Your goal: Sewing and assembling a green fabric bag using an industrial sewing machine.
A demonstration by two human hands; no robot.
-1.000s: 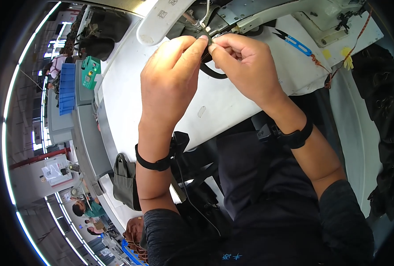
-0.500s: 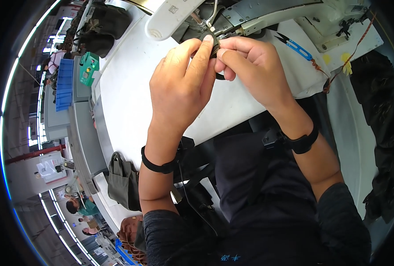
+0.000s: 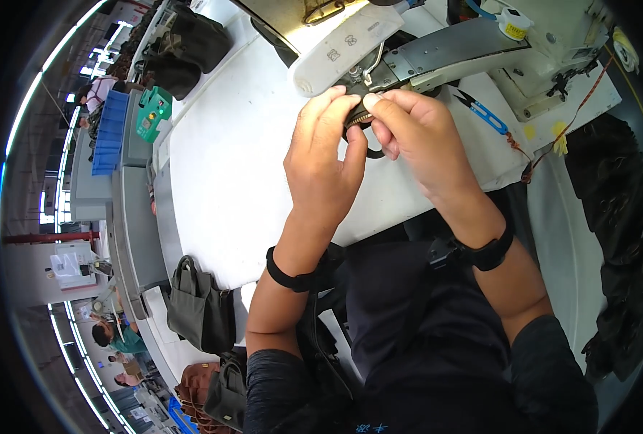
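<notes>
Both my hands are at a small dark piece with a brass-coloured zipper, just in front of the sewing machine. My left hand has its thumb below the piece and its fingertips at the upper edge, closed on it. With thumb and index finger, my right hand pinches the right side. A dark curved strap shows beneath the fingers. The fingers cover much of the piece, so its full shape is hidden. Blue thread snips, tied to a cord, lie right of my right hand.
White covering lies over the worktable. A dark green handbag stands at its lower left, near brown bags. Dark bags sit at the far left. Black material hangs at the right. Other people work in the left background.
The view has shifted, so machine and snips appear lower. My left hand has come closer to my right, its thumb and fingers wider apart, and more of the zipper teeth shows.
</notes>
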